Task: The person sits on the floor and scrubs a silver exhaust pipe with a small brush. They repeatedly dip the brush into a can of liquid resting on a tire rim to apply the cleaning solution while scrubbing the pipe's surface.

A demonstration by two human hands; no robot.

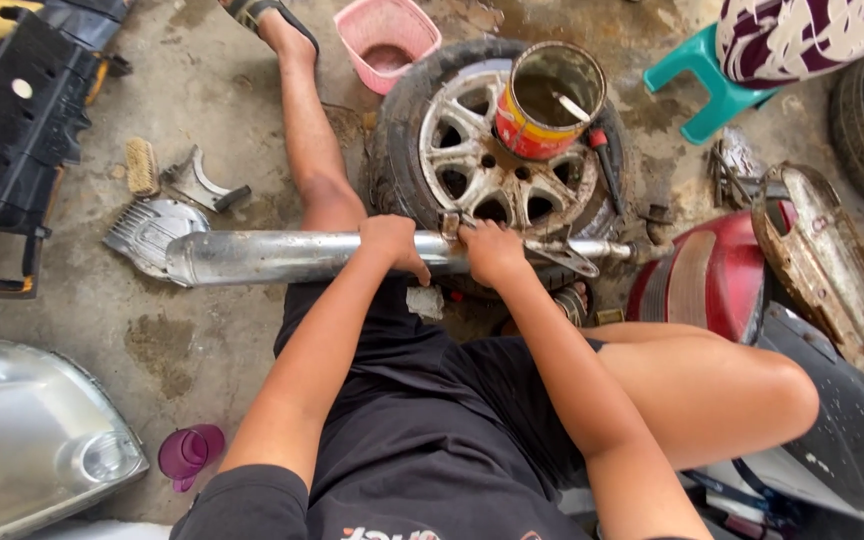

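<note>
One exhaust pipe (292, 255) lies across one wheel (472, 165) bearing one tin can (547, 100). Left hand (392, 243) and right hand (492, 250), arms outstretched, both clasp the pipe.

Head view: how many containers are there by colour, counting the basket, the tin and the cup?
Pink: 1, the basket
Red and yellow: 1, the tin on the wheel
Purple: 1, the cup
Total: 3

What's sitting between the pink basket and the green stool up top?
In the head view, a paint can stands between the pink basket and the green stool, resting on a wheel lying flat, with a screwdriver beside it.
</note>
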